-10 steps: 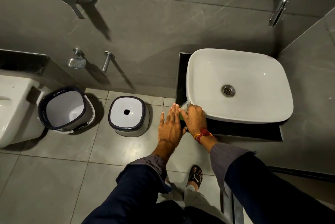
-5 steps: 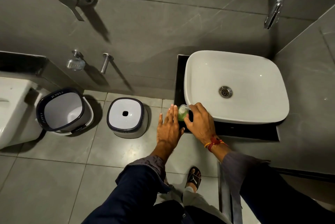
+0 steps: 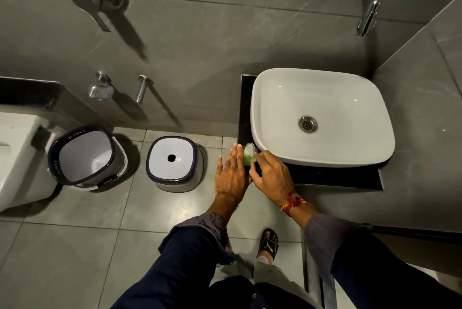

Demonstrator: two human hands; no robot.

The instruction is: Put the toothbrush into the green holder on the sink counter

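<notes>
The green holder (image 3: 248, 158) stands on the front left corner of the black sink counter (image 3: 337, 176), just left of the white basin (image 3: 325, 88). A pale translucent piece (image 3: 249, 148) rises from its top; I cannot make out the toothbrush as a separate thing. My left hand (image 3: 231, 176) lies flat with straight fingers against the holder's left side. My right hand (image 3: 273, 176) has curled fingertips on the holder's right side and lower part, hiding its base.
A wall spout (image 3: 368, 8) hangs above the basin. On the tiled floor to the left stand a lidded white bin (image 3: 175, 161) and an open bin (image 3: 85, 156), beside a toilet (image 3: 15, 156). My sandalled foot (image 3: 268, 243) is below the hands.
My right hand, which covered the holder a second ago, has slid back toward me, uncovering the green body and pale top. The left hand has barely moved.
</notes>
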